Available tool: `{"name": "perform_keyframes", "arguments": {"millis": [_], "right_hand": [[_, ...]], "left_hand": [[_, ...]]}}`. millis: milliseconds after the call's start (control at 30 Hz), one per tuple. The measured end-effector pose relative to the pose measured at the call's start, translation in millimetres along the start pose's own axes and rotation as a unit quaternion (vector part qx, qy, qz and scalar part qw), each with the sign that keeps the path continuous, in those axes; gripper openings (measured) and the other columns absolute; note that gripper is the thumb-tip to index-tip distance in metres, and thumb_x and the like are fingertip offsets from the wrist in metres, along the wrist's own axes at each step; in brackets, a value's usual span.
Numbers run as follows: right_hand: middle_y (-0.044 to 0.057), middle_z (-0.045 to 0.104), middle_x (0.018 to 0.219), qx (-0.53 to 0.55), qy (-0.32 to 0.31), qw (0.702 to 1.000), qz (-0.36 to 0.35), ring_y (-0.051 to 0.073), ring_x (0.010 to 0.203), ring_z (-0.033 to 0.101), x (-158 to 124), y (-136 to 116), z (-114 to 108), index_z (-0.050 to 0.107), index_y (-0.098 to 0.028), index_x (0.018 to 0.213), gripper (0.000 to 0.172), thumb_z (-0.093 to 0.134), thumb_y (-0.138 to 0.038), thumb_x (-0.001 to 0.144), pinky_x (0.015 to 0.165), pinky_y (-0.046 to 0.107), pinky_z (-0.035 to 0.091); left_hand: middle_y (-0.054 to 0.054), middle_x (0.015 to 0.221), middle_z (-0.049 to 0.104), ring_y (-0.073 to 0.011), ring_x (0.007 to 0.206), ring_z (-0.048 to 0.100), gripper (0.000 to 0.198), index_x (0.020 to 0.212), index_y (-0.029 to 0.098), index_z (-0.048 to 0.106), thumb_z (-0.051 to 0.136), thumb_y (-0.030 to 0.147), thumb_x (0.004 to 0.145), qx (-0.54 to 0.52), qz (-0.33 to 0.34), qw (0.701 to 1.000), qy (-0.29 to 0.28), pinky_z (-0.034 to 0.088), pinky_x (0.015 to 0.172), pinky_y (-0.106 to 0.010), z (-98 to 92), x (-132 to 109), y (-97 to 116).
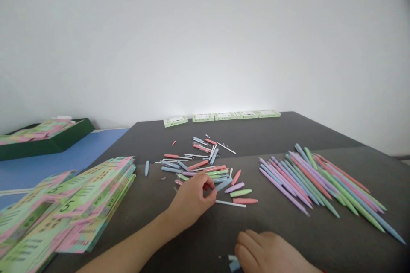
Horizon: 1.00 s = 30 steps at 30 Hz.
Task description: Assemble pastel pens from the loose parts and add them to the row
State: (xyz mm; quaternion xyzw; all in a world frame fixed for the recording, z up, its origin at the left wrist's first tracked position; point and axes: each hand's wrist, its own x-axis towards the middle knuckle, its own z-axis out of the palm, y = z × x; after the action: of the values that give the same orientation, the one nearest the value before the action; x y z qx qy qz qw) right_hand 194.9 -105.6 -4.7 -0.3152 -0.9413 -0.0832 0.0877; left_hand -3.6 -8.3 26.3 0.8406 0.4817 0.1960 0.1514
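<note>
My left hand [194,198] is over the near edge of a pile of loose pen parts, thumb and fingers curled in a pinch at the end of a blue pen barrel [224,184]. A white refill [231,204] lies on the table by the thumb. Close to me, my right hand [269,252] is closed around a blue pen part [235,265]; a thin refill tip sticks out to its left, and the rest is hidden by the fingers. Red [245,201], green [241,193] and purple [234,187] short barrel pieces lie right of my left hand.
Several pastel pens [297,183] lie in a spread bundle on the right of the dark table [205,256]. Stacked printed boxes [86,209] are at the left. Small pale boxes [225,116] line the far edge. A green tray [60,140] sits on a blue surface.
</note>
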Motion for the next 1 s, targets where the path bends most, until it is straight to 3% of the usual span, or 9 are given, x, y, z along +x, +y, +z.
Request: {"name": "perform_keyframes", "arguments": {"millis": [167,267,433,567,733,833,1000], "right_hand": [[0.001,0.059,0.079,-0.003,-0.01,0.998,0.057,0.019,0.068,0.056,27,22,0,0.05,-0.02,0.081,0.009,0.054,-0.012,0.081,0.054,0.03,0.035],[0.004,0.059,0.084,0.095,0.003,0.986,0.139,0.02,0.076,0.056,38,40,5,0.051,-0.019,0.083,0.011,0.048,-0.008,0.083,0.061,0.028,0.037],[0.002,0.057,0.074,0.251,0.062,0.927,0.271,0.017,0.067,0.054,48,71,4,0.051,-0.019,0.08,0.007,0.047,-0.016,0.085,0.06,0.027,0.036],[-0.003,0.052,0.063,0.381,0.091,0.856,0.337,0.013,0.057,0.049,46,82,-1,0.048,-0.02,0.076,0.016,0.043,-0.028,0.089,0.054,0.024,0.036],[-0.005,0.047,0.056,0.572,0.048,0.736,0.359,0.01,0.049,0.048,39,80,2,0.049,-0.02,0.081,0.029,0.038,-0.045,0.089,0.041,0.019,0.03],[-0.005,0.048,0.058,0.645,0.032,0.675,0.357,0.007,0.041,0.037,37,78,6,0.05,-0.02,0.08,0.033,0.046,-0.052,0.085,0.036,0.018,0.019],[-0.006,0.049,0.055,0.711,0.037,0.618,0.335,0.004,0.039,0.025,39,76,7,0.051,-0.018,0.075,0.029,0.055,-0.046,0.084,0.037,0.019,0.015]], "left_hand": [[0.003,0.065,0.055,-0.0123,0.059,0.052,0.008,0.077,0.018,0.054,0.049,0.022,0.081,-0.08,-0.047,0.995,-0.029,0.039,0.053,-0.021,-19.6,-22,-12],[0.002,0.071,0.056,-0.0133,0.064,0.053,0.006,0.077,0.019,0.053,0.049,0.022,0.08,-0.088,-0.074,0.993,-0.017,0.04,0.057,-0.022,-26.9,-49,-11],[-0.001,0.083,0.059,-0.015,0.07,0.056,0.009,0.08,0.02,0.054,0.049,0.013,0.076,0.016,-0.008,0.996,-0.092,0.04,0.062,-0.025,-8.5,-79,8],[-0.002,0.089,0.06,-0.0164,0.073,0.056,0.011,0.084,0.02,0.054,0.049,0.014,0.076,0.074,0.045,0.987,-0.135,0.04,0.061,-0.025,11.2,-64,21],[-0.002,0.09,0.059,-0.018,0.075,0.056,0.008,0.084,0.02,0.053,0.049,0.017,0.078,0.108,0.062,0.986,-0.108,0.042,0.063,-0.027,16.4,-30,23],[-0.002,0.089,0.058,-0.019,0.076,0.056,0.007,0.083,0.02,0.052,0.048,0.016,0.079,0.119,0.056,0.988,-0.081,0.041,0.063,-0.028,17.0,-17,18],[-0.004,0.089,0.057,-0.0205,0.08,0.055,0.009,0.087,0.018,0.051,0.044,0.015,0.082,0.113,0.044,0.991,-0.052,0.039,0.066,-0.03,15.4,-9,7]]}}
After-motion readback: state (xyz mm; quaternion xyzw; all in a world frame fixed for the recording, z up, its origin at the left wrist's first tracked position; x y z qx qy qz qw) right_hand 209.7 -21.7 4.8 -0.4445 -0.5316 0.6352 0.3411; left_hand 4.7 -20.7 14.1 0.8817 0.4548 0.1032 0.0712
